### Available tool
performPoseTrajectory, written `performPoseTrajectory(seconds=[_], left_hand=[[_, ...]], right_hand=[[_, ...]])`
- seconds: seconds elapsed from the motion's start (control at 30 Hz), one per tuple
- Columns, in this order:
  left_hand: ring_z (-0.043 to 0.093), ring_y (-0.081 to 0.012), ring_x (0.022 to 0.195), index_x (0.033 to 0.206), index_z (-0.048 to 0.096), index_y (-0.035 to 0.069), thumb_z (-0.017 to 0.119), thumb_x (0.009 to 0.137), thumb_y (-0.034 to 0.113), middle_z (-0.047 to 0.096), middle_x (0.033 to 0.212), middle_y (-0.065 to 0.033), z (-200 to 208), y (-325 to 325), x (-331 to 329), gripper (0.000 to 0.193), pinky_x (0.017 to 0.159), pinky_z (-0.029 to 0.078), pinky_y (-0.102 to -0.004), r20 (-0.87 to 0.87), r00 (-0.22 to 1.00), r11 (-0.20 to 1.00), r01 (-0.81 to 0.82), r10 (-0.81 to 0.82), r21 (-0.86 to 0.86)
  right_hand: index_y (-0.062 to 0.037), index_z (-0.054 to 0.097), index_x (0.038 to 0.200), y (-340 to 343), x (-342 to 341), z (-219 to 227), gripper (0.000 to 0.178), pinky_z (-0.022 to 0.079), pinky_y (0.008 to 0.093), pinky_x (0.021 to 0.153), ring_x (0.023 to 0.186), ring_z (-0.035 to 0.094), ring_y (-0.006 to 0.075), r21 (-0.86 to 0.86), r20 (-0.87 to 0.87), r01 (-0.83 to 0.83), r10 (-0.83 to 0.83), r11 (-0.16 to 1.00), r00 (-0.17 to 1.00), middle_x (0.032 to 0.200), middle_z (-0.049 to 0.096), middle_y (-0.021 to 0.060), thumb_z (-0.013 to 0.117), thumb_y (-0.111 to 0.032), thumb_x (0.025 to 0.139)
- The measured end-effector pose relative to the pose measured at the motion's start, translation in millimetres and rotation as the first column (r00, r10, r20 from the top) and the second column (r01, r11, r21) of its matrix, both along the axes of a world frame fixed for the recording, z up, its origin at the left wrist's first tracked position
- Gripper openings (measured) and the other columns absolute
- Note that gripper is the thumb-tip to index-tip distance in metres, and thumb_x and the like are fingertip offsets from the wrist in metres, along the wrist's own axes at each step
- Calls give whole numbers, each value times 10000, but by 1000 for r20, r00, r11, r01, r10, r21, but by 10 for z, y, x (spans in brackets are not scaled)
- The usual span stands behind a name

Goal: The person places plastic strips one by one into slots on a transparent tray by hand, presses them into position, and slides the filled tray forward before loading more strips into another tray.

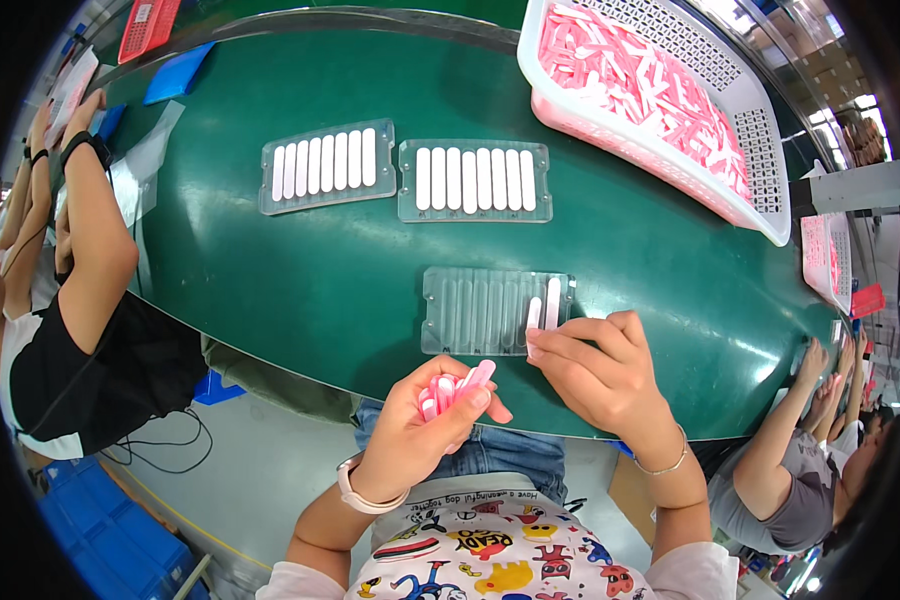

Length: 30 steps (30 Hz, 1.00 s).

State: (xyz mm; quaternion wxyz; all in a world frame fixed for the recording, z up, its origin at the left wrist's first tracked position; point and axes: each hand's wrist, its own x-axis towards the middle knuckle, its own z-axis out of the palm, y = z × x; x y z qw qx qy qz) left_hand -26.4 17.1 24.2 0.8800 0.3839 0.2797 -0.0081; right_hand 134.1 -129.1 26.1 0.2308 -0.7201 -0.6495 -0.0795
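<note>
My left hand [432, 410] is closed around a bunch of small flat pink-and-white strips [450, 388] with rounded ends, above the table's near edge. With thumb and fingers, my right hand [600, 372] pinches one white strip [534, 314] by its near end, over a slot of a clear slotted tray [470, 310]. Another strip [553, 295] lies in the tray's rightmost slot. The slots to the left hold nothing. Farther off lie two more clear trays: the left one [268, 200] and the right one [440, 214], each with a row of white strips in its slots.
A white perforated basket [660, 185] heaped with pink and white strips stands at the far right of the green table [260, 270]. A blue item [178, 74] and a red basket [148, 28] are at the far left. Other people sit on both sides.
</note>
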Motion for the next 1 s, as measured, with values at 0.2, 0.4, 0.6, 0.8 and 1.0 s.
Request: performPoseTrajectory(seconds=[0.2,0.4,0.6,0.8,1.0], left_hand=[[396,-3,513,890,521,29,601,919,133,660,822,-129,2,28,-11,134,453,319,-174,-11,999,999,45,-45,23],[566,-28,689,872,526,28,640,896,104,676,831,-70,-24,3,-26,140,574,427,-172,49,999,1000,14,-15,24],[575,-32,701,879,531,30,649,889,99,672,818,-62,-25,-50,-36,137,588,437,-176,85,996,999,21,-24,31],[438,23,559,904,590,32,622,911,148,679,798,-46,12,15,-39,121,478,333,-150,10,998,998,57,-57,30],[354,-35,460,906,593,-26,605,897,128,637,743,-146,12,95,-61,155,422,272,-207,-65,998,989,28,-19,144]], right_hand=[[-117,657,869,-41,-128,22,201,290,365,749,924,546,155,-79,63,156,-152,985,986,974,669,-46,726,-193,696],[-134,669,935,110,-195,139,297,230,415,815,948,520,180,-98,87,266,-258,959,962,944,659,-58,759,-281,693],[-102,676,945,97,-233,316,257,337,310,761,855,552,196,-42,-613,166,-157,985,774,895,665,-16,775,-169,717],[-71,648,887,116,-189,204,159,372,286,747,730,592,175,53,-860,301,-110,952,498,895,696,17,692,12,759],[-87,636,853,143,-103,100,185,305,347,750,845,572,166,48,-216,274,-258,960,941,957,686,-3,718,-24,701]])
